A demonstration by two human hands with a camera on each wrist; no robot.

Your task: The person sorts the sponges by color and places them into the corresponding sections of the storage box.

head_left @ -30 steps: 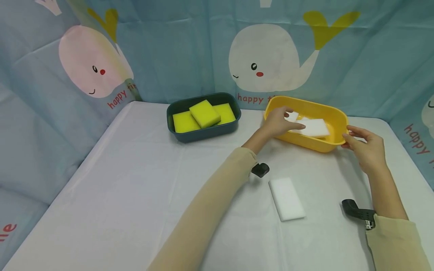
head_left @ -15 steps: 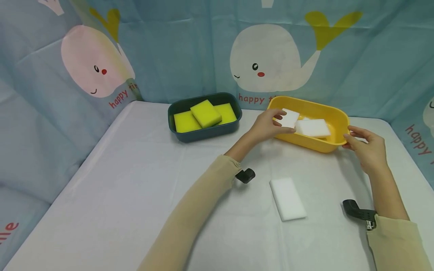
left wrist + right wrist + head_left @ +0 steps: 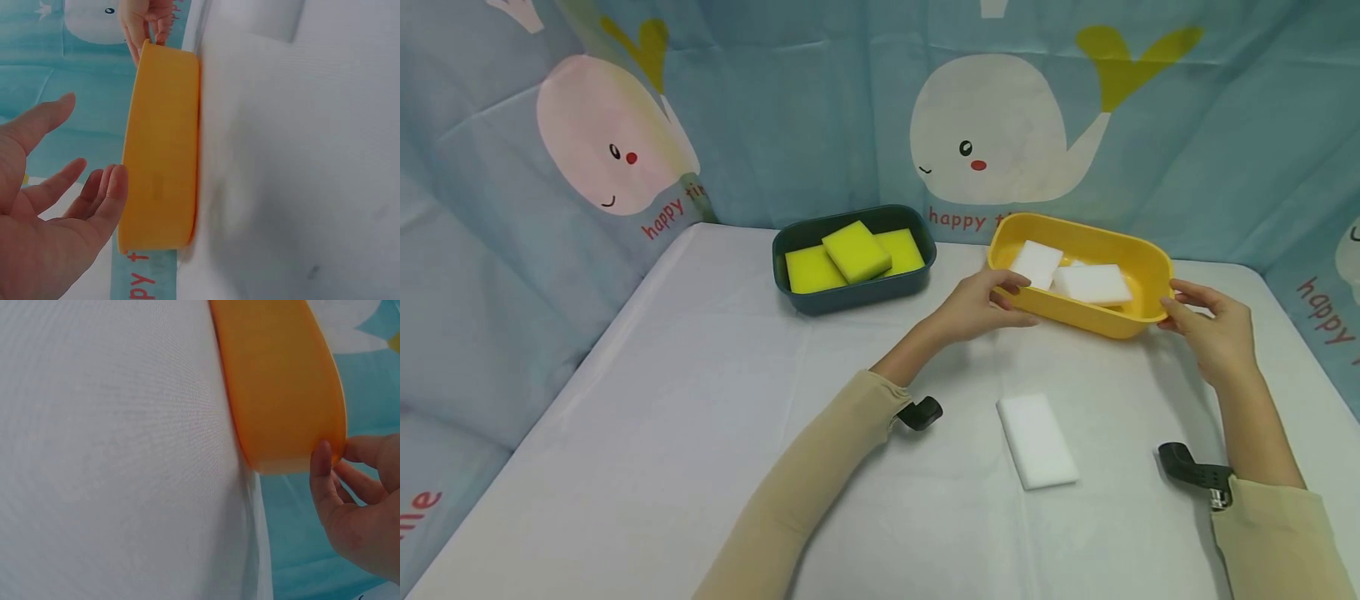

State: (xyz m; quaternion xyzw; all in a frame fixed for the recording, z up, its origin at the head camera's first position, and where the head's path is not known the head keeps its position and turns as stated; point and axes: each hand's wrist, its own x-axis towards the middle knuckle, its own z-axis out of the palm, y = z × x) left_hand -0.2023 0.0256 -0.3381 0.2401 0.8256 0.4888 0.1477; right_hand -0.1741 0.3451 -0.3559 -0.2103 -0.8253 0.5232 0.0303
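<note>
My right hand point(image 3: 1217, 333) pinches the right end rim of a yellow plastic bin point(image 3: 1067, 314). In the right wrist view its thumb point(image 3: 322, 459) lies against the outside of the bin's wall. The left hand point(image 3: 973, 308) holds nothing; its fingers are spread and loosely bent at the bin's front left. Seen from the left wrist, those fingertips are right by the bin's side. Inside the bin lie white sponges: one at the left point(image 3: 1036, 263), and another white sponge point(image 3: 1093, 285) in the middle on top of more white. A further white sponge point(image 3: 1037, 442) lies flat on the table.
Left of the yellow bin stands a dark green bin point(image 3: 865, 297) with yellow sponges point(image 3: 855, 252) in it. A white cloth covers the table point(image 3: 685, 400). Behind hangs a blue curtain point(image 3: 805, 133) printed with whales.
My left hand has let go of the left white sponge, leaving it in the yellow bin, and has drawn back left and toward me. The right hand keeps its place on the rim.
</note>
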